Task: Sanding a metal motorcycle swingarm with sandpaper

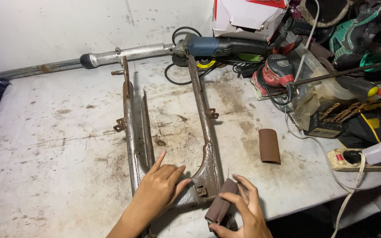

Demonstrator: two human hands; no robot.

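Observation:
A rusty metal frame [204, 110] with two long arms lies on the stained white table [54, 145], its joined end near me. My left hand [159, 189] presses flat on that near end, fingers spread, holding it down. My right hand [243, 207] grips a folded piece of brown sandpaper [220, 205] against the frame's near right corner, beside a small bracket.
A second curled sandpaper piece [269, 146] lies to the right. An angle grinder [221, 46], a red sander [278, 70], cables, a power strip [358, 159] and a cardboard box [248, 15] crowd the back right. A grey pipe [111, 57] lies along the wall.

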